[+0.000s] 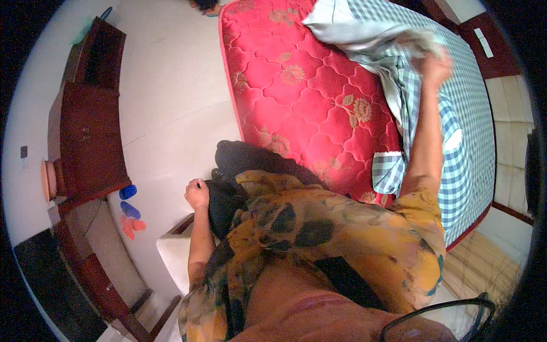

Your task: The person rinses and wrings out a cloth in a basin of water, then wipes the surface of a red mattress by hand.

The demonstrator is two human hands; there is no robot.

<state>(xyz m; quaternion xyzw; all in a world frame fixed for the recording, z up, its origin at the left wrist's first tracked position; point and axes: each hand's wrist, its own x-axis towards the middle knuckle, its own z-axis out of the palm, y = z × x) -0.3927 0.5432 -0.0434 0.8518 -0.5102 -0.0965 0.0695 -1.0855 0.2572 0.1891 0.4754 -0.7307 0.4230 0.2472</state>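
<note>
My right hand (435, 68) is blurred and reaches far over the bed. It grips a greyish-brown bunched cloth (416, 42), too smeared to make out well. Beneath it lies a blue-and-white checked bed sheet (463, 92), partly folded back so that its pale underside (342, 28) shows. The bared part of the mattress (295, 98) is red and quilted, with gold flowers. My left hand (197, 195) hangs beside my body over the floor, fingers curled in. A small dark spot shows at its fingers, and I cannot tell what it is.
A dark red wooden cabinet (92, 137) stands along the left wall. Blue slippers (129, 209) and orange ones (130, 225) lie on the floor before it. A white-topped piece of furniture (173, 252) is close by my left arm. Part of a person (207, 6) shows at the top.
</note>
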